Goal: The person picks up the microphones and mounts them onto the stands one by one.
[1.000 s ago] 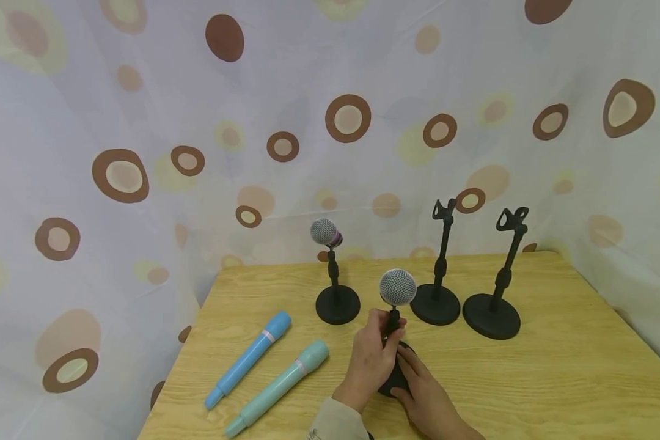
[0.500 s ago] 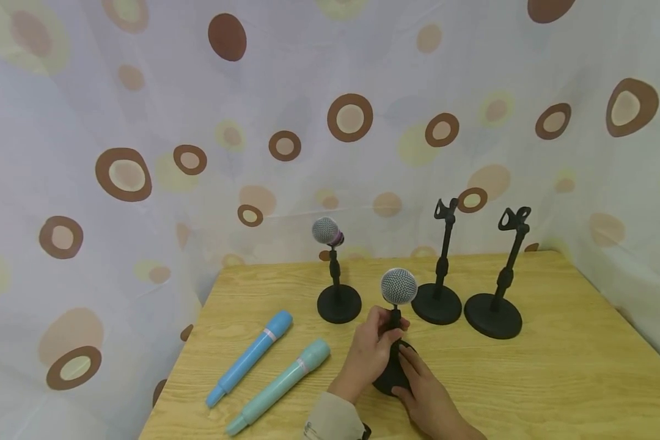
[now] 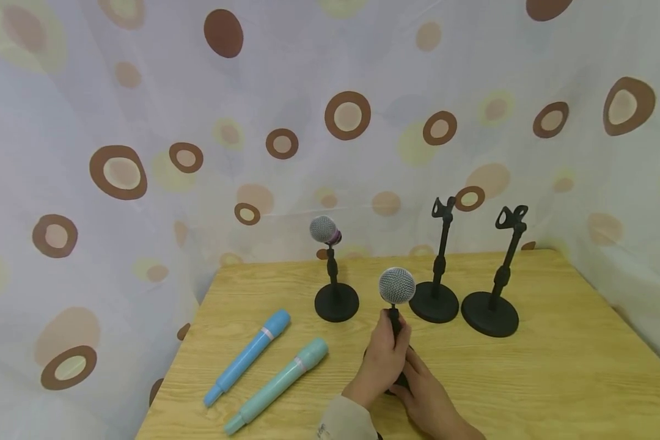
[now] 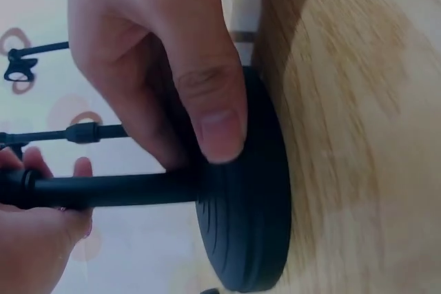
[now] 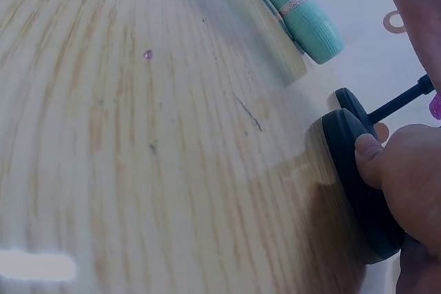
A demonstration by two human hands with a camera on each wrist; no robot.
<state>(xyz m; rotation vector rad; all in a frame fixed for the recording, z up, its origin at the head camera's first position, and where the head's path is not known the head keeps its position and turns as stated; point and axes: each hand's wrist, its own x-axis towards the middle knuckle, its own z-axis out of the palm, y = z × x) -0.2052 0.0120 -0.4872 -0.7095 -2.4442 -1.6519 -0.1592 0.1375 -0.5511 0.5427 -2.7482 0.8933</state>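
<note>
A microphone with a silver mesh head (image 3: 397,285) sits atop a black desk stand near the front middle of the table. My left hand (image 3: 384,360) wraps round the stand's pole (image 4: 138,190), below the microphone. Low down, my right hand (image 3: 430,400) grips the round base (image 4: 258,218), its thumb (image 4: 219,132) on the upper face in the left wrist view. In the right wrist view that thumb also lies on the base (image 5: 351,177). From the head, both hands hide most of the base and the lower pole.
Another microphone (image 3: 323,230) stands on its stand (image 3: 337,303) behind. Two stands with bare clips, one nearer the middle (image 3: 434,304) and one further right (image 3: 491,315), are at the back right. A blue microphone (image 3: 247,357) and a mint-green microphone (image 3: 277,386) lie at left.
My left hand has shifted slightly right and lower and turned, its fingers now wrapped further round the pole. My right hand stays at the base, and the microphone head has hardly moved.
</note>
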